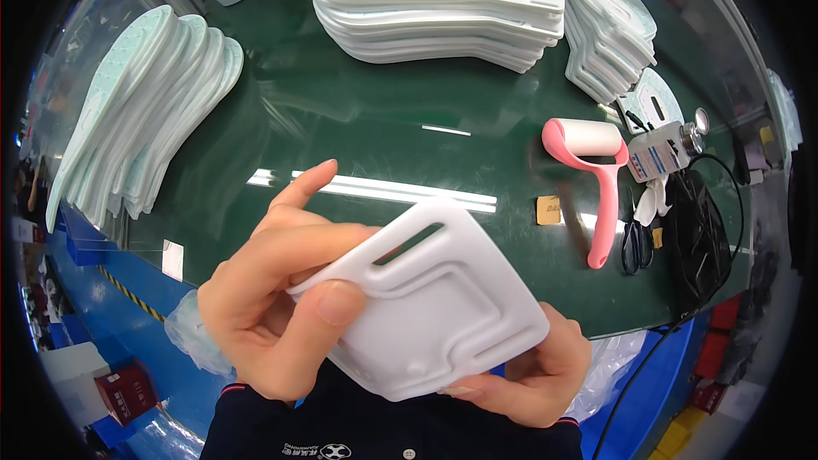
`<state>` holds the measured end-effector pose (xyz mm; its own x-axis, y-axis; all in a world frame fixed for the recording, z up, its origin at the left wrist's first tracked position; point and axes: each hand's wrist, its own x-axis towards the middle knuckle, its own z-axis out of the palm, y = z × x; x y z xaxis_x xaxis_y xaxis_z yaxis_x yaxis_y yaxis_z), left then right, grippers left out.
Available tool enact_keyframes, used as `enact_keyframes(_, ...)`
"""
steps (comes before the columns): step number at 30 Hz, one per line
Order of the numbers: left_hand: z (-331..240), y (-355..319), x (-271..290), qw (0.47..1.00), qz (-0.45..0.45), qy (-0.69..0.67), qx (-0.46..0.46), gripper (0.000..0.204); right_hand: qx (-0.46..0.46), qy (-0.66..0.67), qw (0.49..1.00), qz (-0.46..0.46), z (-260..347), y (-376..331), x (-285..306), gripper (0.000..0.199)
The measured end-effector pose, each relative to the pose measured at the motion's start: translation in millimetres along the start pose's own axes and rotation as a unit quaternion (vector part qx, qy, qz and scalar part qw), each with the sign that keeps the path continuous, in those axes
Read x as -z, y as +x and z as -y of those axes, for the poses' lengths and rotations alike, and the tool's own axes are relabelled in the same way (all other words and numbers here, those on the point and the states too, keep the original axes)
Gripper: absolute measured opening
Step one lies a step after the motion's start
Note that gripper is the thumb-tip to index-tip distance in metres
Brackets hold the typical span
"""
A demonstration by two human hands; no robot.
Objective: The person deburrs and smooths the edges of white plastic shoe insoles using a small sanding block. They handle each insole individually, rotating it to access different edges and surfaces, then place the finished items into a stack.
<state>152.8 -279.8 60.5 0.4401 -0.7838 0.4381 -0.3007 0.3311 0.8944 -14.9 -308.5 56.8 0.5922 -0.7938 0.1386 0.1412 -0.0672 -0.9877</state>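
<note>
White slotted plastic panel [426,315] observed at lower centre, tilted. Left hand [256,302] pinches its left edge; right hand [541,375] grips its lower-right edge. Pink lint roller [606,196] lies on green table [383,158] at right.

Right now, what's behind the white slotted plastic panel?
Through the upper slot of the white plastic panel, green tabletop shows. Fingers of the left hand pass behind it; the right hand is partly hidden too. Covered: the panel's back face and whatever lies directly beyond.
</note>
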Motion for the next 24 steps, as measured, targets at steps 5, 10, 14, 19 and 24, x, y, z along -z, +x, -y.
enact_keyframes(5, -1.4, -3.3, 2.6, 1.0, -0.001, -0.009, -0.018, 0.025, 0.024, 0.004, 1.0, 0.001, -0.1, -1.9, -2.2, 0.02)
enact_keyframes(10, -2.5, -3.7, -0.1, 1.0, 0.003, 0.004, -0.011, 0.025, 0.026, -0.006, 1.0, -0.006, -1.7, -4.1, -0.1, 0.021)
enact_keyframes(14, -0.8, -3.5, -2.0, 1.0, 0.004, 0.002, -0.014, 0.025, 0.023, 0.001, 1.0, -0.017, -0.9, -4.2, 1.0, 0.025)
enact_keyframes(19, -2.2, -4.1, -3.0, 1.0, 0.006, 0.0, -0.024, 0.027, 0.031, 0.061, 0.996, -0.057, -0.8, -4.3, -1.9, 0.026)
enact_keyframes(24, -3.0, -6.4, -3.1, 0.999, 0.019, -0.017, -0.048, 0.026, 0.057, 0.057, 0.993, -0.091, 0.2, -3.5, -2.7, 0.011)
